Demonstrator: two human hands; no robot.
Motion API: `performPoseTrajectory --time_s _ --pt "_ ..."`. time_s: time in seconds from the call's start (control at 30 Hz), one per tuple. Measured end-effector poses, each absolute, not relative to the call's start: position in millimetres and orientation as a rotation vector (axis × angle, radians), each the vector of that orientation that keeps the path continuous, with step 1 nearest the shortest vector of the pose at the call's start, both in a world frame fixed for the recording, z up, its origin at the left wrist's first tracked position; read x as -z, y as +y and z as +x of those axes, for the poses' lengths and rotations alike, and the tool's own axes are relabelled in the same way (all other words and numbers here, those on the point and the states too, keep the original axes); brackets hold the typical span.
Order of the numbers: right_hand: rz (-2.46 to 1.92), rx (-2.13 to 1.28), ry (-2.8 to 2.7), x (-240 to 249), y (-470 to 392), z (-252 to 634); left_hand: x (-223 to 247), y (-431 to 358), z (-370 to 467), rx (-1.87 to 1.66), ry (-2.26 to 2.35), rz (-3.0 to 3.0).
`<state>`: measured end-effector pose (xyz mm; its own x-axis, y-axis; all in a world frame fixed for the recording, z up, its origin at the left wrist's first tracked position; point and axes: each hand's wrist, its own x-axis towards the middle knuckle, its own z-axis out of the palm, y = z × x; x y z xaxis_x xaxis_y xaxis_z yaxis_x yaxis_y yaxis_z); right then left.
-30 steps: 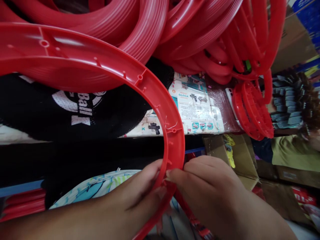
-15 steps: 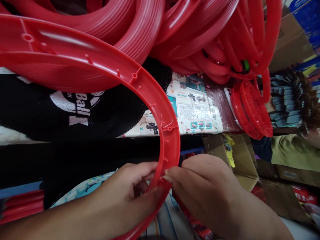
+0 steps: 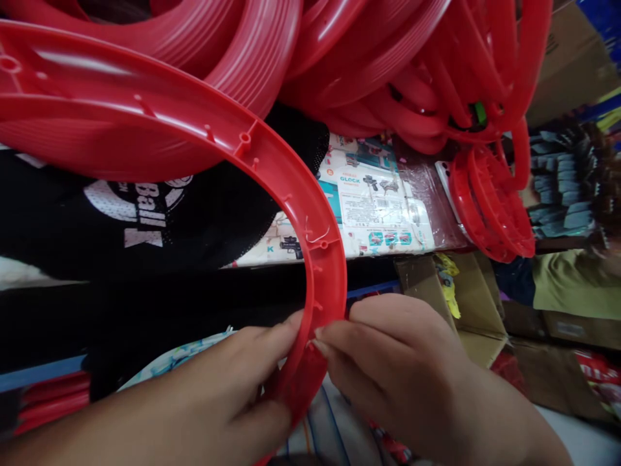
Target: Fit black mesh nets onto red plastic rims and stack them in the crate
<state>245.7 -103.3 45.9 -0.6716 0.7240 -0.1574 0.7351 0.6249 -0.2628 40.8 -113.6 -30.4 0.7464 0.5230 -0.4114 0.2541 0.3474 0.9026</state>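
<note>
A red plastic ring (image 3: 324, 275), hollow like a channel with small pegs and screw posts inside, curves from the upper left down to my hands. My left hand (image 3: 242, 382) grips its lower part from the inner side, thumb over the channel. At the outer rim, my right hand (image 3: 402, 369) is closed, its fingertips pressed into the channel around a small peg. Whether a tiny piece is between those fingertips I cannot tell. A thin pale strand (image 3: 317, 236) lies in the channel above, near a screw post.
Many ribbed red rings (image 3: 252, 58) are heaped at the back. Beneath lie a black printed cloth (image 3: 233, 213) and a flattened printed box (image 3: 378, 194). Two thin red rings (image 3: 499, 207) rest on a phone (image 3: 446, 181) to the right. An open carton (image 3: 475, 310) stands lower right.
The ring has shifted slightly left in view, and my left hand has slid a little lower on it. My right fingertips stay at nearly the same spot in the channel.
</note>
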Motion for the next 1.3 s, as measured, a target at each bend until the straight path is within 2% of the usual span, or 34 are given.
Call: performPoseTrajectory --time_s 0.27,0.47,0.73,0.87,0.97,1.07,1.3 --pt "1.005 0.323 2.992 -40.2 -106.4 242.1 30.2 -113.7 44.9 -0.214 0.775 1.253" --pt "1.094 -0.111 3.23 -19.6 -118.4 241.4 30.1 -113.3 48.6 -0.215 0.817 1.218" --pt "0.904 -0.245 3.205 -16.2 -120.8 241.4 27.3 -112.2 52.4 -0.188 0.805 1.174" --pt "0.894 -0.083 3.167 -22.8 -116.5 235.0 26.0 -113.5 52.4 -0.218 0.768 1.135" --pt "0.92 0.17 3.085 -22.9 -108.8 232.9 27.6 -115.6 50.6 -0.209 0.78 1.145" --pt "1.019 0.529 2.873 -20.2 -97.5 232.9 27.3 -114.5 49.3 -0.194 0.796 1.21" --pt "1.391 0.976 2.669 -26.4 -80.9 233.6 15.8 -101.4 51.8 -0.111 0.803 1.32"
